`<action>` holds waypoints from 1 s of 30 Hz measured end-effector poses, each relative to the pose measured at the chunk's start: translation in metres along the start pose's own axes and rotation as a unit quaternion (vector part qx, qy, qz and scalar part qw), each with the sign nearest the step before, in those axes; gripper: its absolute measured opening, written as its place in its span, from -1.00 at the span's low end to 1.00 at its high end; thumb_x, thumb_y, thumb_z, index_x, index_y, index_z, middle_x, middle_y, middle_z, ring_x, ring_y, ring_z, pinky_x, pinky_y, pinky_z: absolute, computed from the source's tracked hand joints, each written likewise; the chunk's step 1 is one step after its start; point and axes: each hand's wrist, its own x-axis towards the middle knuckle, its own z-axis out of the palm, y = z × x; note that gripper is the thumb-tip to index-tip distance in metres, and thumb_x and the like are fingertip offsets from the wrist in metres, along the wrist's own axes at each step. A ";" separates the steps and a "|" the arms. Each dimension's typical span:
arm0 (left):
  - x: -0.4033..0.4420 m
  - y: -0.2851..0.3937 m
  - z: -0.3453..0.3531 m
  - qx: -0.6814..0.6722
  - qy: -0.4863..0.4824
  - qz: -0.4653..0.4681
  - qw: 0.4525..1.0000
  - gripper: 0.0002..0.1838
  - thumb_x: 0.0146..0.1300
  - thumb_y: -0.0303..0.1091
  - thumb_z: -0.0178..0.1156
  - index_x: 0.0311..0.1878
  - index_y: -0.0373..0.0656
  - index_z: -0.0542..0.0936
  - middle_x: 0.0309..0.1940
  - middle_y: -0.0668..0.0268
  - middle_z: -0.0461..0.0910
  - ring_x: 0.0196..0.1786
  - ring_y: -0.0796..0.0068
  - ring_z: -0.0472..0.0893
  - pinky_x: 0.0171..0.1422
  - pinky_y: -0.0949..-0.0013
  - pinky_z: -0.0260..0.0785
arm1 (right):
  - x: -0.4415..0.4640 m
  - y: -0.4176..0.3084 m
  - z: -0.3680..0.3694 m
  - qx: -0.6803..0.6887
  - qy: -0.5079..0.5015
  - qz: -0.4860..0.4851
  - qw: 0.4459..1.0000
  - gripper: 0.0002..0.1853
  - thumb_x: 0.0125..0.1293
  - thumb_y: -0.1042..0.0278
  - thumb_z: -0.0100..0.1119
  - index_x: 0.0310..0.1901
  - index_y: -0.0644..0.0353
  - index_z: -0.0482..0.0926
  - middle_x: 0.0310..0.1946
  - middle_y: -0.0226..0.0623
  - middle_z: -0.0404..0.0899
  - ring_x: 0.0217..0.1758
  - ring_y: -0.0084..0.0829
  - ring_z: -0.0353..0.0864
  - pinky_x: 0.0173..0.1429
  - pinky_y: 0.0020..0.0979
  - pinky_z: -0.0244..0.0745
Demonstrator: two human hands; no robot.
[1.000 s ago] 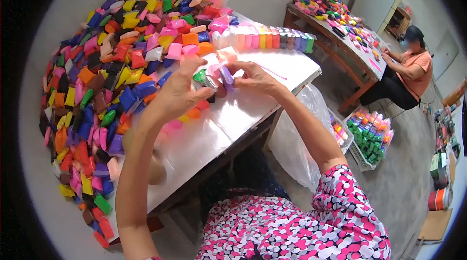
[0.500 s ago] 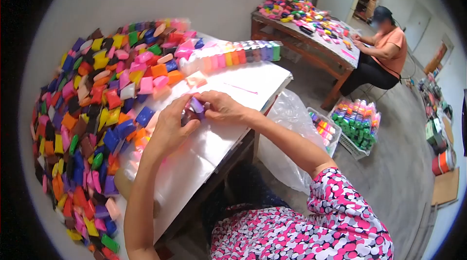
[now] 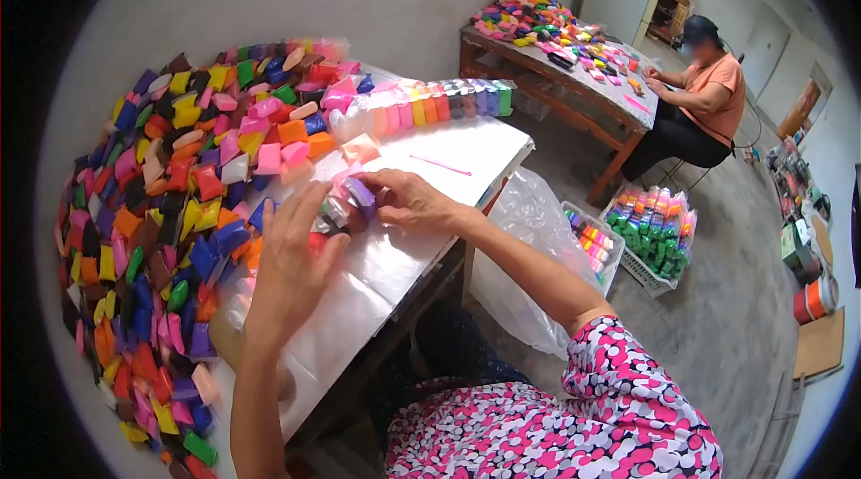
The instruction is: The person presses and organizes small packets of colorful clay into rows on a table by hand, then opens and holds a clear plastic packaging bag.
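Note:
Over the white tabletop (image 3: 430,152), my right hand (image 3: 405,198) pinches a purple packet (image 3: 360,195) between thumb and fingers. My left hand (image 3: 294,241) is beside it on the left, its fingers curved around a small group of packets, some whitish, dark and red, that adjoin the purple one. The fingers partly hide this group. A large heap of colourful packets (image 3: 179,210) lies left of my hands. Behind them, a clear bag with a row of coloured packets (image 3: 430,109) lies on the table. A thin pink strip (image 3: 441,165) rests to the right.
A clear plastic bag (image 3: 529,255) hangs at the table's right edge. Beyond it on the floor stand two baskets of packets, one white (image 3: 659,277). At the back, a person (image 3: 713,93) sits at a second table (image 3: 583,75) with another heap of packets.
Since a second ago the whole view has shifted, and the table sits lower and further left. Compared with half a second ago, my left hand's fingers are more extended and the group between my hands shows more.

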 end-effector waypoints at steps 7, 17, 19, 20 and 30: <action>-0.084 0.058 -0.011 -0.114 -0.048 0.063 0.990 -0.58 0.06 -0.54 0.33 0.05 -0.26 0.57 0.13 0.04 0.53 0.24 -0.03 0.49 0.37 0.09 0.31 | -0.002 -0.016 0.000 0.142 0.005 0.056 0.988 -0.35 0.03 0.59 0.09 0.28 0.27 0.40 -0.03 -0.19 0.58 -0.08 -0.42 0.59 0.06 -0.41 0.52; -0.128 0.025 0.028 -0.106 0.037 0.004 0.994 -0.73 0.09 -0.59 0.28 -0.09 -0.32 0.59 -0.02 0.09 0.60 0.03 0.06 0.58 0.12 0.17 0.43 | -0.023 -0.011 -0.013 0.060 0.015 0.100 0.993 -0.28 -0.02 0.57 0.01 0.33 0.29 0.35 0.21 -0.15 0.49 0.17 -0.37 0.54 0.22 -0.40 0.48; -0.125 0.021 0.029 -0.127 0.039 -0.002 0.991 -0.74 0.10 -0.59 0.27 -0.10 -0.31 0.60 -0.04 0.10 0.61 0.02 0.07 0.57 0.11 0.19 0.42 | -0.022 -0.018 -0.015 0.067 0.033 0.124 0.989 -0.28 -0.01 0.60 -0.01 0.33 0.27 0.36 0.18 -0.16 0.52 0.18 -0.39 0.55 0.19 -0.40 0.50; -0.123 0.018 0.030 -0.135 0.041 -0.005 0.990 -0.74 0.10 -0.59 0.27 -0.10 -0.31 0.60 -0.04 0.11 0.61 0.01 0.08 0.57 0.11 0.20 0.42 | -0.022 -0.019 -0.017 0.048 0.045 0.121 0.990 -0.29 -0.01 0.62 -0.02 0.32 0.27 0.36 0.17 -0.17 0.53 0.17 -0.40 0.56 0.17 -0.41 0.50; -0.127 0.002 0.031 -0.270 0.031 -0.047 0.961 -0.75 0.13 -0.51 0.28 -0.09 -0.31 0.63 -0.03 0.12 0.63 0.05 0.15 0.55 0.16 0.24 0.39 | 0.060 -0.057 -0.023 -0.045 0.055 0.018 0.997 -0.68 0.22 0.64 0.07 0.02 0.30 0.59 -0.13 -0.28 0.67 -0.15 -0.53 0.65 -0.09 -0.51 0.57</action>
